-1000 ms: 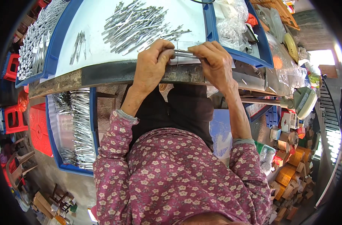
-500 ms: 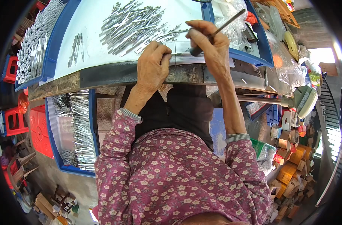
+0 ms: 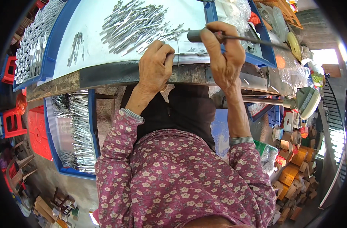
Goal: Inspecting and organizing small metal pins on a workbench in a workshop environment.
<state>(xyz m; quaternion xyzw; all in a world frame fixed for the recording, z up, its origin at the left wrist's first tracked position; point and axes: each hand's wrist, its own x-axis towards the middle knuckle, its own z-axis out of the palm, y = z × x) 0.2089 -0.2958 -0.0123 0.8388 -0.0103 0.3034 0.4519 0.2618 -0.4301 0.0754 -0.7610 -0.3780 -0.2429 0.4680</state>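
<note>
Grey-ended, the thin-shafted tool (image 3: 194, 36) is clamped in your right grip (image 3: 225, 57) above the worktop (image 3: 116, 74), head view; your left grip (image 3: 154, 66) curls at the edge, its contents impossible to tell, with slender metal pieces (image 3: 132, 28) heaped just beyond. A loose pinch could let the tool slip onto your left fingers; a wide swing could catch its shaft on the blue tray (image 3: 271, 53).
</note>
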